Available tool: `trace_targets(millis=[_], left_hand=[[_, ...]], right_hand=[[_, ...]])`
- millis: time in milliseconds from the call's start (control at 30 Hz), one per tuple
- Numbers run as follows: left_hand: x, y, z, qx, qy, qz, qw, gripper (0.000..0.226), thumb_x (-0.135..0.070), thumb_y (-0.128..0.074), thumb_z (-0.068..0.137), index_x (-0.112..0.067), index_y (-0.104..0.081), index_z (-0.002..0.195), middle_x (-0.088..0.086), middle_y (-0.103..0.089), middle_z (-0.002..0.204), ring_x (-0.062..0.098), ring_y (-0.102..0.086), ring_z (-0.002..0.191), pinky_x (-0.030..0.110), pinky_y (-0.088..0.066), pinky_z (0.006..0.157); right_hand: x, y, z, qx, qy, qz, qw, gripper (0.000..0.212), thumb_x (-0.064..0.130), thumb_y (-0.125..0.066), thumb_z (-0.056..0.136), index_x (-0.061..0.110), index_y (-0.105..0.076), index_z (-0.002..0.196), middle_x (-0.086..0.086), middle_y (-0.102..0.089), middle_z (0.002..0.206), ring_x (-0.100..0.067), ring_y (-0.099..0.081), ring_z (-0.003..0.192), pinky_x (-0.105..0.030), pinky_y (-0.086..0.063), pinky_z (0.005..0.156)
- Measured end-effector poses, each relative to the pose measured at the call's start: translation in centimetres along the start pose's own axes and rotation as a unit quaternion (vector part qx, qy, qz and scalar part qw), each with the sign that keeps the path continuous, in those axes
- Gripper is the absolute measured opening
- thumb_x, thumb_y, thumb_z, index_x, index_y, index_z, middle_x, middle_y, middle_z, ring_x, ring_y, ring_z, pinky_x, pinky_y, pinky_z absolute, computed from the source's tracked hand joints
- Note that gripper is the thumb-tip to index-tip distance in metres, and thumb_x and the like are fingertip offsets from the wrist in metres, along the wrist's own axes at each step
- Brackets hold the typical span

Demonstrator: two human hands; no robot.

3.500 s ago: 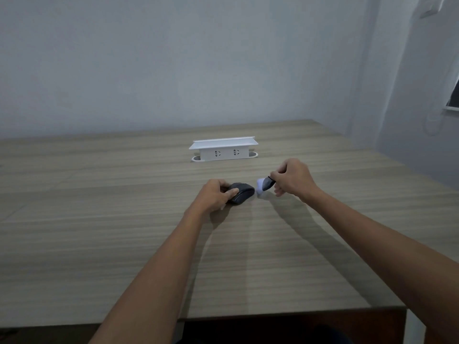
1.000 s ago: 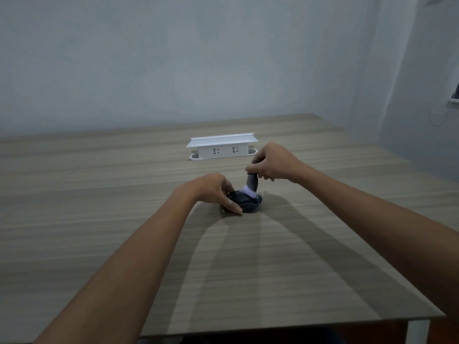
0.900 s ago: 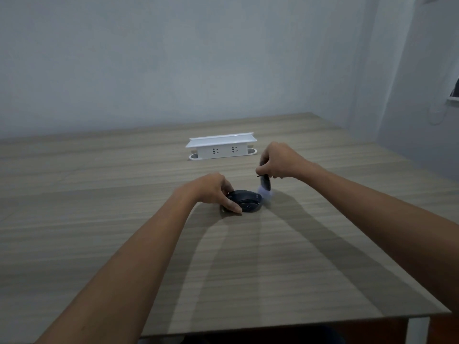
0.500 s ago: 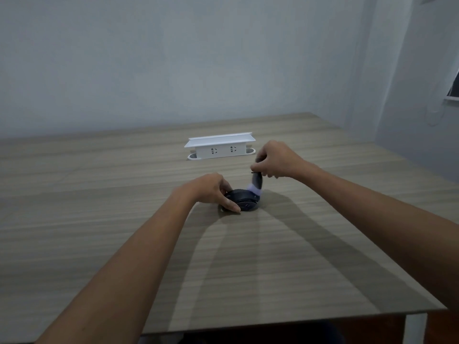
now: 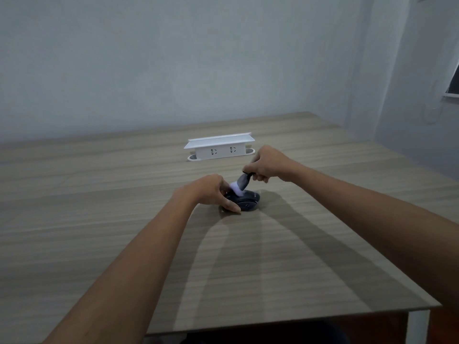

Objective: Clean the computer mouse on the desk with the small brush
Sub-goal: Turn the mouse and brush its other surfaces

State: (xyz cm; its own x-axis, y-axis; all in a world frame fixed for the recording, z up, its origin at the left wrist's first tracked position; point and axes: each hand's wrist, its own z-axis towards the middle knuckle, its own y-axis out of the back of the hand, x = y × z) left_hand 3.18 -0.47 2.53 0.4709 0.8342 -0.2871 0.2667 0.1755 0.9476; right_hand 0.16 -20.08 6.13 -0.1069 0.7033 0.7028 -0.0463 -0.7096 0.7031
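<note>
A dark computer mouse [image 5: 247, 201] lies on the wooden desk [image 5: 99, 219], a little past the middle. My left hand [image 5: 207, 192] grips its left side, thumb along the near edge, and covers part of it. My right hand [image 5: 267, 165] pinches the dark handle of a small brush [image 5: 241, 186]. The brush slants down to the left, and its white bristles rest on the top of the mouse, close to my left fingers.
A white power strip box [image 5: 219, 149] with two sockets stands on the desk just behind the hands. The desk's near edge runs along the bottom, with a white leg [image 5: 418, 326] at the right corner. Walls close the back and right.
The brush has swept from the right end of the mouse leftward across its top, and now tilts more to the left. My left hand has kept its hold on the mouse.
</note>
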Motion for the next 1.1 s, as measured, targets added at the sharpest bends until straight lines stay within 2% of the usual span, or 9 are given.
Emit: trace_targets(millis=[67,167,300,467,633,767,867,967,1100], left_hand=[[0.0,0.0,-0.2,-0.001,-0.003,-0.009,1.0,0.064,-0.066,-0.081,0.061,-0.022,-0.076,0.108,0.009,-0.071,0.103,0.026,-0.066,0.098,0.042,-0.052,0.085],[-0.2,0.0,-0.3,-0.001,-0.005,-0.02,1.0,0.061,-0.059,-0.083,0.066,-0.022,-0.075,0.113,0.005,-0.07,0.107,0.021,-0.064,0.1,0.042,-0.052,0.09],[0.1,-0.1,0.0,-0.003,-0.009,-0.02,1.0,0.063,-0.059,-0.082,0.066,-0.023,-0.074,0.117,0.002,-0.069,0.106,0.021,-0.064,0.1,0.04,-0.052,0.09],[0.4,-0.2,0.1,-0.005,-0.011,-0.039,0.999,0.061,-0.058,-0.083,0.066,-0.023,-0.075,0.114,0.0,-0.069,0.103,0.017,-0.063,0.097,0.036,-0.051,0.087],[0.7,-0.4,0.4,-0.01,-0.02,-0.031,0.999,0.056,-0.062,-0.082,0.065,-0.025,-0.077,0.107,0.0,-0.07,0.097,0.018,-0.064,0.093,0.035,-0.052,0.081],[0.9,-0.7,0.5,-0.017,-0.022,-0.056,0.998,0.057,-0.061,-0.084,0.063,-0.024,-0.078,0.105,-0.001,-0.072,0.094,0.015,-0.066,0.09,0.032,-0.052,0.077],[0.8,-0.7,0.6,-0.017,-0.02,-0.052,0.998,0.058,-0.063,-0.083,0.062,-0.024,-0.078,0.105,0.001,-0.073,0.095,0.016,-0.066,0.091,0.036,-0.053,0.081],[1.0,-0.8,0.7,-0.014,-0.025,-0.05,0.998,0.059,-0.069,-0.08,0.058,-0.026,-0.079,0.099,0.001,-0.075,0.087,0.019,-0.068,0.088,0.042,-0.055,0.082],[1.0,-1.0,0.9,-0.018,-0.024,-0.051,0.998,0.062,-0.069,-0.08,0.058,-0.025,-0.078,0.102,0.001,-0.075,0.089,0.017,-0.068,0.089,0.04,-0.054,0.082]], right_hand=[[0.0,0.9,0.1,0.007,-0.03,-0.031,0.999,0.016,0.011,-0.069,0.086,-0.004,-0.073,0.081,-0.006,-0.063,0.054,-0.009,-0.052,0.036,-0.018,-0.042,0.037],[0.7,2.4,0.2,-0.013,-0.021,-0.094,0.995,0.016,0.011,-0.07,0.081,0.0,-0.07,0.07,-0.002,-0.061,0.049,-0.003,-0.046,0.027,-0.019,-0.04,0.039],[1.0,1.6,-0.2,0.021,-0.002,-0.013,1.0,0.019,0.012,-0.073,0.083,-0.006,-0.075,0.078,-0.008,-0.066,0.056,-0.01,-0.053,0.04,-0.018,-0.041,0.038],[0.1,2.5,-0.7,-0.005,-0.006,-0.123,0.992,0.016,0.01,-0.071,0.079,-0.004,-0.075,0.072,-0.001,-0.061,0.046,-0.008,-0.048,0.032,-0.017,-0.039,0.038],[-0.2,1.6,-1.6,0.006,0.045,-0.038,0.998,0.015,0.011,-0.073,0.08,0.0,-0.076,0.07,-0.011,-0.065,0.055,-0.016,-0.052,0.042,-0.019,-0.04,0.038],[-1.2,2.3,-1.8,-0.024,0.031,-0.153,0.988,0.013,0.009,-0.072,0.075,-0.002,-0.077,0.072,-0.016,-0.069,0.06,-0.017,-0.053,0.045,-0.021,-0.044,0.042],[-1.3,2.0,-2.2,-0.049,0.051,-0.116,0.991,0.01,0.011,-0.072,0.076,0.004,-0.077,0.072,-0.012,-0.069,0.059,-0.014,-0.057,0.044,-0.017,-0.043,0.038],[-1.0,1.2,-2.7,-0.053,0.08,-0.068,0.993,0.011,0.015,-0.072,0.08,0.009,-0.077,0.073,-0.006,-0.066,0.055,-0.011,-0.057,0.044,-0.015,-0.041,0.036],[-1.9,2.1,-2.9,-0.048,0.077,-0.144,0.985,0.008,0.011,-0.073,0.076,0.006,-0.078,0.074,-0.004,-0.067,0.058,-0.009,-0.057,0.047,-0.014,-0.041,0.041]])
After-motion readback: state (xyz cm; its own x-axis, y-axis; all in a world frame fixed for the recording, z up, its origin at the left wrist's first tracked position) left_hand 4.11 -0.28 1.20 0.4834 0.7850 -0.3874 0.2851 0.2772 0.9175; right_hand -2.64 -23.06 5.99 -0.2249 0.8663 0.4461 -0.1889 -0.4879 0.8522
